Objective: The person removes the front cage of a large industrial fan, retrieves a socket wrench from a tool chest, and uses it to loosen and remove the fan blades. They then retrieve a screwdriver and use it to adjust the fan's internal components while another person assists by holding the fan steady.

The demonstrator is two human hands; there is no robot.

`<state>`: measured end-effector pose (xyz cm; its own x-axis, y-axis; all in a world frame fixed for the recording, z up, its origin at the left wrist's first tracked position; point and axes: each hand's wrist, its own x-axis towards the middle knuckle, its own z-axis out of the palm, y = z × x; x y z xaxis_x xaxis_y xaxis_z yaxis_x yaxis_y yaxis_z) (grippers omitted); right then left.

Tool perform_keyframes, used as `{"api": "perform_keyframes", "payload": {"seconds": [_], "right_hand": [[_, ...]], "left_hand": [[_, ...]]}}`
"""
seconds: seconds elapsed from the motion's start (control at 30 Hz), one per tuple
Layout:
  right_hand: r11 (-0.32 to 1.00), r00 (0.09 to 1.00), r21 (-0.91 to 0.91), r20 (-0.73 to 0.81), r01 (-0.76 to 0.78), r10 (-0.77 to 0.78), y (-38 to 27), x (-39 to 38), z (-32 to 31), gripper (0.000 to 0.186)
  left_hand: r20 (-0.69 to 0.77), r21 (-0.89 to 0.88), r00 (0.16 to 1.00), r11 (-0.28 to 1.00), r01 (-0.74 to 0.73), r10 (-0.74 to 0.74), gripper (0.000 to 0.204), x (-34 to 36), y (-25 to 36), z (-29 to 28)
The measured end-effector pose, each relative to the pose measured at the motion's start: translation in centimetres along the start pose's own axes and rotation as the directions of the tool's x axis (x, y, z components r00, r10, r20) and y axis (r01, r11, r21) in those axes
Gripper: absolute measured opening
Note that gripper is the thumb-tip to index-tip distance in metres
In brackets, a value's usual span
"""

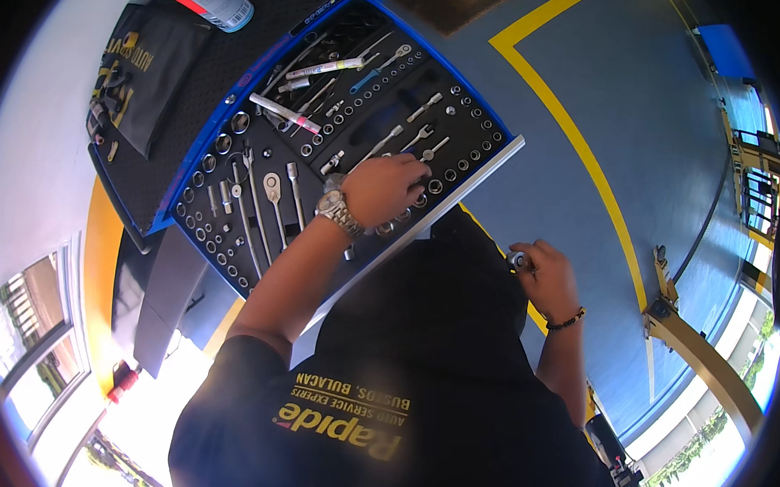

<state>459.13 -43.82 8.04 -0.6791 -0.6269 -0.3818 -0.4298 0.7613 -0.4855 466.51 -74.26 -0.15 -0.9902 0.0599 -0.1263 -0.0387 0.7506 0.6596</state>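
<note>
Head view: left hand (385,189) curled over the drawer (498,164), can't tell if it's pinching anything. Right hand (545,272) pinches a silver socket (517,259), right of the drawer. Looks mid socket-picking; next probably needs a neat pinch.

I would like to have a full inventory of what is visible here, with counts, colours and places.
Drawer: one, blue with black lining, centre
Sockets: many, silver, in the drawer
Ratchets: at least two, silver, one blue-handled, in the drawer
Tubes: two, mostly white, lying across the tools
Can: one, multicoloured, upper left
Pouch: one, black with yellow print, left of the drawer
Floor: one, blue-grey, right
Line: one, yellow, on the floor
Metal piece: one, silver, in right fingers
Shirt: one, black, bottom
Watch: one, silver, left wrist
Bracelet: one, dark, right wrist
Left hand: one, over the drawer
Right hand: one, right of the drawer
Small background things: too unclear to count
</note>
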Motion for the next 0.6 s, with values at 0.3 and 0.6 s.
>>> {"api": "perform_keyframes", "payload": {"seconds": [0.3,0.6], "right_hand": [[0.999,1.0,0.046,-0.029,0.011,-0.009,0.0,-0.5,-0.5,0.022],[0.998,1.0,0.06,-0.002,0.022,-0.022,1.0,-1.2,-0.9,0.027]], "left_hand": [[0.144,0.047,0.981,0.989,-0.139,0.131,0.015,4.1,-0.1,0.5],[0.237,0.059,0.944,0.966,-0.251,0.231,0.018,3.4,-0.6,-0.2]]}}
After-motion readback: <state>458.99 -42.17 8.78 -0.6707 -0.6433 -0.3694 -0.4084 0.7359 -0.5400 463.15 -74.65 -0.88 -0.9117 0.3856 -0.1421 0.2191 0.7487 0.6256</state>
